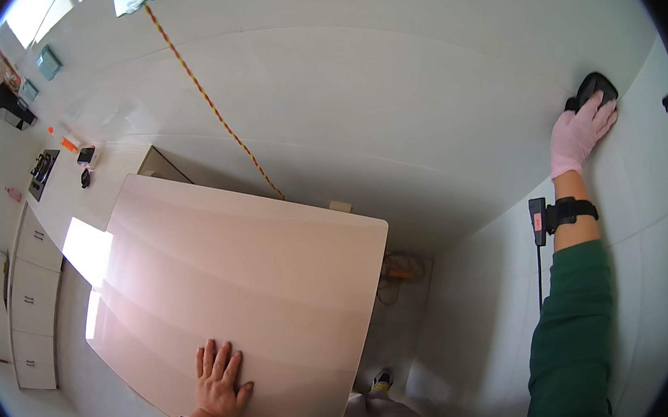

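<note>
I view remotely: green sleeves [571, 330]; pink right-hand glove [575, 140]; black wrist straps [576, 210] with boxy modules [539, 222]; black cable [540, 276]; pale trousers [385, 412].

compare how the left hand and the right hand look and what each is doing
The left hand is bare, while the right hand wears a pink glove.
The left hand lies flat, fingers spread, on the pale pink table; the right hand holds a rounded black object at the wall.
Both have a black wrist strap and a green sleeve.
</note>
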`<state>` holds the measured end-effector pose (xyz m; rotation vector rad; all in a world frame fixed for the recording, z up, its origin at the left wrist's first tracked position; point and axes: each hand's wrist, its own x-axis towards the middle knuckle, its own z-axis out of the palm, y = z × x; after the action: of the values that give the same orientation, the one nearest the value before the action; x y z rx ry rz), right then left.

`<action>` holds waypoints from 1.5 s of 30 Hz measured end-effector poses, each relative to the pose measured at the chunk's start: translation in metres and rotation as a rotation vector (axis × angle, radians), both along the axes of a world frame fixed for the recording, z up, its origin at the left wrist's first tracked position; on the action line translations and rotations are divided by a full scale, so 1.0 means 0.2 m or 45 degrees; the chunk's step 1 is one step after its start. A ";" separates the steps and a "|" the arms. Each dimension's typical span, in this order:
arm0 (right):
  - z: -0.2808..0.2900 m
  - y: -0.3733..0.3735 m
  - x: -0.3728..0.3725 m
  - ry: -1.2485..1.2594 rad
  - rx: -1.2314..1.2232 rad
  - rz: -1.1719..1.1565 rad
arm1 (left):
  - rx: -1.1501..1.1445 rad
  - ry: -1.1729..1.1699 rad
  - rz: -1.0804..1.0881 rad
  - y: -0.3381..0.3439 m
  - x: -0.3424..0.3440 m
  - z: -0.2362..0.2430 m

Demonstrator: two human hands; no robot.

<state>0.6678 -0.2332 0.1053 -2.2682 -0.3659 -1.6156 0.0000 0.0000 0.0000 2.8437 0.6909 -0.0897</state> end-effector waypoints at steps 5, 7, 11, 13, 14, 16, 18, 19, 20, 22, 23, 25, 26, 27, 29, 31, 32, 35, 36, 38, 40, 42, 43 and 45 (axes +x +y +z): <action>0.00 0.00 -0.01 0.118 0.089 -0.090 | 0.051 -0.078 0.001 -0.04 -0.02 0.01; -0.01 0.00 0.02 0.112 0.129 -0.128 | 0.040 -0.070 -0.003 -0.05 -0.02 0.02; -0.01 0.02 0.04 -0.057 0.203 -0.110 | 0.048 -0.105 0.022 -0.06 -0.01 -0.01; -0.09 0.00 0.02 0.092 0.201 -0.074 | 0.062 -0.078 0.022 -0.10 -0.03 0.04; -0.15 -0.01 -0.02 0.224 0.215 -0.063 | 0.063 -0.077 0.022 -0.10 -0.02 0.06; -0.30 0.01 -0.09 0.352 0.205 -0.090 | 0.070 -0.071 0.022 -0.08 -0.01 0.06; -0.43 0.05 -0.10 0.496 0.309 -0.165 | 0.064 -0.075 0.027 -0.09 -0.01 0.05; -0.47 0.07 -0.10 0.544 0.399 -0.207 | 0.059 -0.081 0.028 -0.09 -0.01 0.04; -0.50 0.10 -0.09 0.586 0.509 -0.242 | 0.074 -0.079 0.024 -0.08 -0.01 0.06; -0.51 0.15 -0.04 0.691 1.122 -0.051 | 0.077 -0.066 0.028 -0.08 -0.01 0.06; -0.50 0.15 -0.02 0.770 1.422 0.066 | 0.087 -0.079 0.021 -0.08 -0.01 0.06; -0.49 0.14 0.05 1.001 1.774 0.079 | 0.072 -0.083 0.022 -0.09 -0.02 0.05; -0.46 0.13 0.10 1.215 1.627 -0.159 | 0.066 -0.090 0.033 -0.09 -0.02 0.05; -0.44 0.12 0.13 1.378 1.502 -0.344 | 0.059 -0.100 0.041 -0.09 -0.02 0.05; -0.36 0.09 0.17 1.411 1.442 -0.322 | 0.047 -0.103 0.047 -0.09 -0.03 0.04; -0.20 0.07 0.17 1.424 1.356 -0.286 | 0.060 -0.099 0.050 -0.08 -0.03 0.05; -0.10 0.07 0.14 1.249 1.239 -0.201 | 0.050 -0.086 0.045 -0.08 -0.03 0.05; 0.29 0.09 0.01 0.751 0.596 0.052 | 0.062 -0.107 0.040 -0.09 -0.03 0.05; 0.43 0.11 -0.03 0.463 0.486 0.106 | 0.059 -0.117 0.038 -0.09 -0.02 0.05; 0.70 0.18 -0.08 0.096 0.289 0.136 | 0.047 -0.125 0.051 -0.10 -0.03 0.05; 0.98 0.24 -0.10 0.077 0.177 0.043 | 0.058 -0.120 0.054 -0.10 -0.04 0.05; 1.21 0.31 -0.11 0.099 0.114 -0.020 | 0.080 -0.117 0.048 -0.10 -0.04 0.05; 1.30 0.36 -0.12 0.137 0.136 -0.041 | 0.095 -0.124 0.035 -0.10 -0.04 0.05; 1.42 0.44 -0.16 0.070 0.044 -0.075 | 0.120 -0.114 0.029 -0.10 -0.04 0.05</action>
<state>0.6360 -0.1450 0.3901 -2.3130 -0.2577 -1.5716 -0.0077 -0.0204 0.0092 2.9073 0.7260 0.0751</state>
